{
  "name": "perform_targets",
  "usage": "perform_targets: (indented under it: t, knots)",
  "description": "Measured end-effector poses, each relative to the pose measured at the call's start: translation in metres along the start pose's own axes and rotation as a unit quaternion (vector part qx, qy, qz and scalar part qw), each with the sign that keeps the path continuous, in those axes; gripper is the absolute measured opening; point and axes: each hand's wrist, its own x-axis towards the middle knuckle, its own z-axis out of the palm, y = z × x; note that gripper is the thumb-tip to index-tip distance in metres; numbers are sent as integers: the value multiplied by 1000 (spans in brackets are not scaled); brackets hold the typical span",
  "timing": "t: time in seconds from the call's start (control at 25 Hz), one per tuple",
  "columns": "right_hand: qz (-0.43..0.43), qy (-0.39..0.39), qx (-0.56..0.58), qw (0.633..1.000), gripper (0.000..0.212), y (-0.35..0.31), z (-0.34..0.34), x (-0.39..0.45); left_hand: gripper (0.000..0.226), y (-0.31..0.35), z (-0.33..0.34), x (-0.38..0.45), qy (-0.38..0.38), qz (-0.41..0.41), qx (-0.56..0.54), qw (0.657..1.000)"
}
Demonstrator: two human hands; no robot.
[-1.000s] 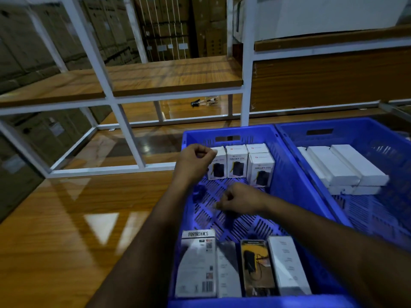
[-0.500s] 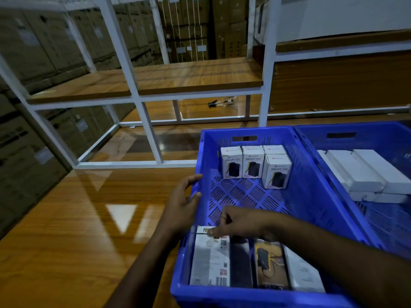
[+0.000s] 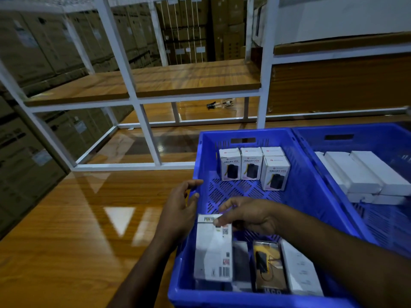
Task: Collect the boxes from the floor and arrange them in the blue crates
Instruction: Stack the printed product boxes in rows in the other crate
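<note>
— Grip status?
— Right hand (image 3: 249,215) pinches the top end of a white box (image 3: 213,250), lower centre of frame. Left hand (image 3: 180,210) rests against the crate's left wall, fingers relaxed, holding nothing.
— Box location?
— Inside the near blue crate (image 3: 315,196), near end. Three small boxes (image 3: 251,163) stand at its far end. Second crate (image 3: 347,134), right, holds white boxes.

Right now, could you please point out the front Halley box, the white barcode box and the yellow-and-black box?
Front Halley box (image 3: 275,173): head view, front face.
White barcode box (image 3: 212,252): head view, top face.
Yellow-and-black box (image 3: 268,263): head view, top face.
</note>
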Motion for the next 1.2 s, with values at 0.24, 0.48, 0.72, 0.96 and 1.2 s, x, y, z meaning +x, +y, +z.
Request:
perform_targets:
  t: [0.24, 0.48, 0.72, 0.96, 1.2]
  knots:
    - [-124, 101, 156, 975, 52, -33, -44, -15, 20, 31, 11, 17, 0, 5, -68, 998]
    - [-210, 161, 241, 934, 61, -38, -66, -18, 51, 58, 46, 43, -124, -140, -169, 968]
    - [-203, 219, 269, 916, 52, -38, -76, -13, 29, 80, 70, 71, -148, -229, -232, 934]
    - [-181, 268, 244, 914, 51, -35, -83, -4, 33, 63, 91, 74, -151, -259, -273, 914]
    - [-230, 234, 244, 913, 20, -34, -88, -2, 41, 48, 90, 77, -124, -282, -310, 900]
